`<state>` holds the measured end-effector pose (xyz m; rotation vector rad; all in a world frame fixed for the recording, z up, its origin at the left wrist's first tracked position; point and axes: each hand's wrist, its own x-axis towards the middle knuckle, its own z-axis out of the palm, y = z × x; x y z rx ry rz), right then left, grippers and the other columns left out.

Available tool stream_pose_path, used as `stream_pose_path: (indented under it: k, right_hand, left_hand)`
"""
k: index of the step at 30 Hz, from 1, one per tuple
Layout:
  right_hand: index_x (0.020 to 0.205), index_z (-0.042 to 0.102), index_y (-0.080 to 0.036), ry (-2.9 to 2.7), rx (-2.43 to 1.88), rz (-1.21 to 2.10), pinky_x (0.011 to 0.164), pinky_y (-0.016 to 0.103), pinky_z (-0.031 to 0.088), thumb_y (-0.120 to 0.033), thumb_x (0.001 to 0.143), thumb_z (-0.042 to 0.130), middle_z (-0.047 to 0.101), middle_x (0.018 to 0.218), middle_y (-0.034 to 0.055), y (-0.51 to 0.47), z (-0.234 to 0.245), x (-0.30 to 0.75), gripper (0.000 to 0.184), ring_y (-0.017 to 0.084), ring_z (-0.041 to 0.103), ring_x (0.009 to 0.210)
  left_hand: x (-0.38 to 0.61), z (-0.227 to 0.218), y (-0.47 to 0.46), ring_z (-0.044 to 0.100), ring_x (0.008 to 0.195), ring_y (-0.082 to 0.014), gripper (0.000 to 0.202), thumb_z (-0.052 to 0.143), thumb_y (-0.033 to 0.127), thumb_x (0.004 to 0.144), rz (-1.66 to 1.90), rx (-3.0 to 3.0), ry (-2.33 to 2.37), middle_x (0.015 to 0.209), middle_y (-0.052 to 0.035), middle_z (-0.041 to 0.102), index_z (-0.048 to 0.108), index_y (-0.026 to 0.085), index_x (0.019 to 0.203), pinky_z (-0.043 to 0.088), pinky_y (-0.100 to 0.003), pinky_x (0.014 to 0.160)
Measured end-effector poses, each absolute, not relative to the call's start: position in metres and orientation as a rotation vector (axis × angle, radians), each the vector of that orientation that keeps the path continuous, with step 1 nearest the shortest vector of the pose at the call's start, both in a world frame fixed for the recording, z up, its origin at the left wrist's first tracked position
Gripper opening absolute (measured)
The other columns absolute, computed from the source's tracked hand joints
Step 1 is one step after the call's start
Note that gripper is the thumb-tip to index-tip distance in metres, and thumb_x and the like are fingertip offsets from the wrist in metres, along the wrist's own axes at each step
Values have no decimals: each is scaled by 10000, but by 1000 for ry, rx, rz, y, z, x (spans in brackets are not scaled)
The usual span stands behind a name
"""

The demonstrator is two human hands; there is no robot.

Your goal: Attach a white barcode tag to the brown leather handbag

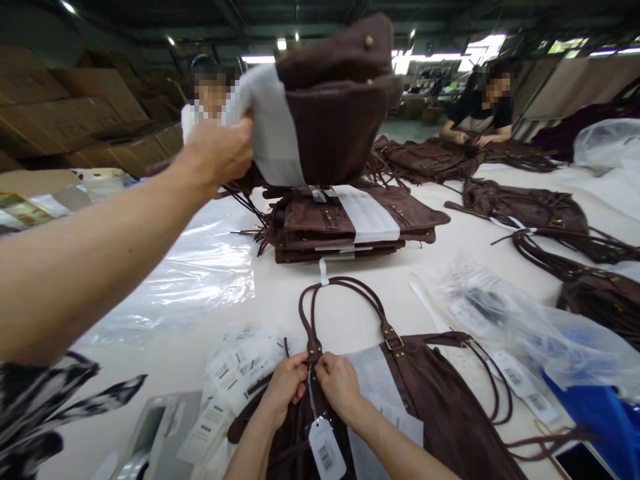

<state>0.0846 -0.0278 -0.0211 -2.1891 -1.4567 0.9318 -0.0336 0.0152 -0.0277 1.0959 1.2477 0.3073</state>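
A brown leather bag lies flat on the table right in front of me, its two handles looped away from me. My left hand and my right hand meet at the base of the near handle, both closed in a pinch on the thin string of a white barcode tag that hangs below them. White tissue paper lies on the bag beside my right hand.
A co-worker's arm reaches in from the left and lifts a brown bag wrapped in white paper above a stack of bags. Loose tags, plastic sheets and bagged items surround me. Two people work at the far side.
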Motion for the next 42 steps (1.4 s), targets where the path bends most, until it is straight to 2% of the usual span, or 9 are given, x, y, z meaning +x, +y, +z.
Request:
stream_pose_path:
  k: [4, 6, 9, 14, 19, 25, 29, 38, 42]
  right_hand:
    - [728, 624, -188, -1395, -2108, 1033, 566, 191, 352, -200, 787, 430, 653, 713, 11, -26, -27, 84, 203, 116, 585, 676]
    - [723, 623, -190, -1394, -2061, 1066, 553, 180, 348, -208, 790, 432, 649, 697, -2, -27, -27, 85, 203, 102, 577, 653]
    - [782, 621, -209, -1428, -2003, 1094, 560, 182, 346, -216, 771, 462, 644, 701, -14, -33, -23, 90, 160, 107, 571, 659]
    - [943, 589, -226, -1709, -1994, 981, 641, 225, 347, -135, 699, 482, 650, 768, -4, -53, -11, 106, 282, 151, 579, 738]
    - [924, 583, -201, -1902, -2009, 813, 760, 271, 323, -22, 678, 395, 632, 835, 30, -68, -7, 117, 358, 167, 553, 841]
    - [968, 577, -200, -1923, -2108, 777, 755, 256, 346, -28, 708, 384, 595, 882, 49, -73, -3, 117, 366, 172, 542, 860]
    - [863, 600, -208, -1818, -2188, 836, 674, 225, 368, -105, 772, 394, 582, 877, 39, -77, 0, 119, 248, 149, 561, 799]
    - [837, 635, -219, -1763, -2173, 1002, 700, 215, 374, -188, 795, 430, 654, 840, 29, -76, -5, 116, 212, 149, 585, 834]
    - [828, 637, -195, -1814, -2199, 971, 679, 246, 378, -176, 798, 404, 662, 837, 69, -68, -6, 108, 236, 188, 594, 832]
  left_hand:
    - [-30, -27, 16, 434, 403, -84, 325, 307, 131, 739, 46, 1637, 1350, 523, 34, 465, 585, 159, 906, 324, -195, 406]
    - [-28, -25, 17, 531, 579, -108, 276, 336, 85, 737, 13, 1857, 1435, 629, -6, 541, 599, 156, 785, 396, -213, 558]
    - [-28, -21, 14, 550, 776, -152, 225, 378, 91, 760, 29, 1970, 1530, 774, -51, 577, 592, 153, 735, 389, -255, 713]
    - [-40, -14, 4, 558, 759, -176, 247, 346, 185, 832, -8, 2080, 1642, 799, -61, 581, 583, 157, 771, 389, -280, 702]
    - [-57, -12, -7, 559, 793, -161, 232, 341, 198, 844, 89, 2119, 1727, 829, -38, 588, 572, 177, 840, 395, -266, 755]
    - [-64, -13, -18, 550, 804, -158, 245, 344, 226, 840, 203, 2080, 1755, 864, -43, 560, 585, 184, 841, 407, -271, 777]
    - [-63, -14, -24, 540, 864, -159, 258, 344, 235, 834, 280, 2047, 1822, 1037, -65, 498, 596, 182, 809, 413, -263, 771]
    - [-58, -9, -21, 580, 829, -218, 228, 379, 269, 811, 26, 1775, 1890, 812, -45, 643, 603, 226, 821, 401, -308, 717]
    - [-47, -5, -23, 601, 755, -242, 312, 255, 160, 824, -219, 2091, 1863, 745, -86, 627, 567, 173, 808, 393, -317, 633]
